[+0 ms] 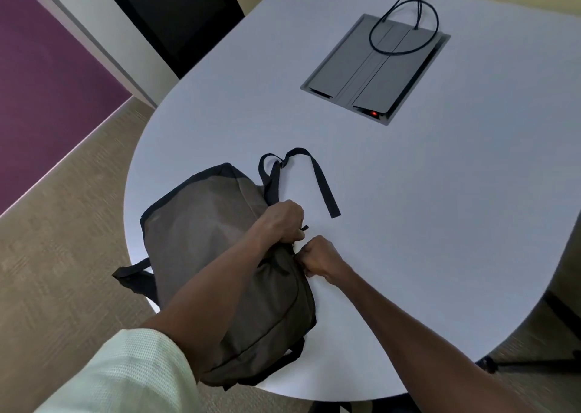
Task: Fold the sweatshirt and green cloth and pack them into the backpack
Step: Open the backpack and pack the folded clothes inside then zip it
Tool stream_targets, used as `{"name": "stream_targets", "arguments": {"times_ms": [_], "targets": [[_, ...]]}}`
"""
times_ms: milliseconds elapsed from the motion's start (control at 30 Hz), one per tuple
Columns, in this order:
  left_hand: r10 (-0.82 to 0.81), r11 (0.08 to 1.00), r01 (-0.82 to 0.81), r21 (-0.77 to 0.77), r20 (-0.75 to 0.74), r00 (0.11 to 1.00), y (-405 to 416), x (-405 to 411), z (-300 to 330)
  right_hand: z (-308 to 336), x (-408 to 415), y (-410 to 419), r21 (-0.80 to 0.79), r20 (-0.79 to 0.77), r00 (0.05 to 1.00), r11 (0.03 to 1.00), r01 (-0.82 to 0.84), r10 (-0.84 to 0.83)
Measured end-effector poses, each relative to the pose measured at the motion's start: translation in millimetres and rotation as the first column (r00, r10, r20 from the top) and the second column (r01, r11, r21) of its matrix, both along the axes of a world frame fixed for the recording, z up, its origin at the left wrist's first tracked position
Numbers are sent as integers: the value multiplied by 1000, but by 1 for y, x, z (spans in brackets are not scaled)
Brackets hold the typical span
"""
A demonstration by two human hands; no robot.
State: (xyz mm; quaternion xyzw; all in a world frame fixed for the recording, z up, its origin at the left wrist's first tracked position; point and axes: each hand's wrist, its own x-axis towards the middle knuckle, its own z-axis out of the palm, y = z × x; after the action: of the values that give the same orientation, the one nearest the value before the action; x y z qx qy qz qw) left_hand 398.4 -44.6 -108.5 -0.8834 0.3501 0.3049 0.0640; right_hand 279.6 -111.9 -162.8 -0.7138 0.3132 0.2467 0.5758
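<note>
We've got our left hand point(284, 224) and right hand point(317, 255) both pinching the backpack point(213, 239) zipper, so yanking could jam it on fabric.

I'm looking at an office meeting room: a rounded white counter point(408, 224) is carrying a recessed grey power box point(374, 70) with black cables point(405, 22) plugging into it, over beige carpet point(63, 255) and a purple wall point(41, 66).

I see a brown backpack point(217, 239) with black straps point(323, 186), a white bench point(440, 208), grey panel point(377, 66), pale green sleeve point(125, 378), purple wall point(47, 66).
</note>
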Motion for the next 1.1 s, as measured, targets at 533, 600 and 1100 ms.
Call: {"name": "stream_targets", "arguments": {"times_ms": [533, 600, 1100], "targets": [[83, 996, -81, -25, 90, 992, 5, 52, -4, -8, -21, 5, -203, 75, 990, 974, -99, 117], [214, 954, -195, -228, 64, 975, 13, 57, 4, -8, -21, 2, -176, 83, 991, 981, -85, 101], [775, 607, -690, -393, 103, 623, 171, 10, 16, 66, 63, 77, -665, 340, 675, 675, -320, 654]]}}
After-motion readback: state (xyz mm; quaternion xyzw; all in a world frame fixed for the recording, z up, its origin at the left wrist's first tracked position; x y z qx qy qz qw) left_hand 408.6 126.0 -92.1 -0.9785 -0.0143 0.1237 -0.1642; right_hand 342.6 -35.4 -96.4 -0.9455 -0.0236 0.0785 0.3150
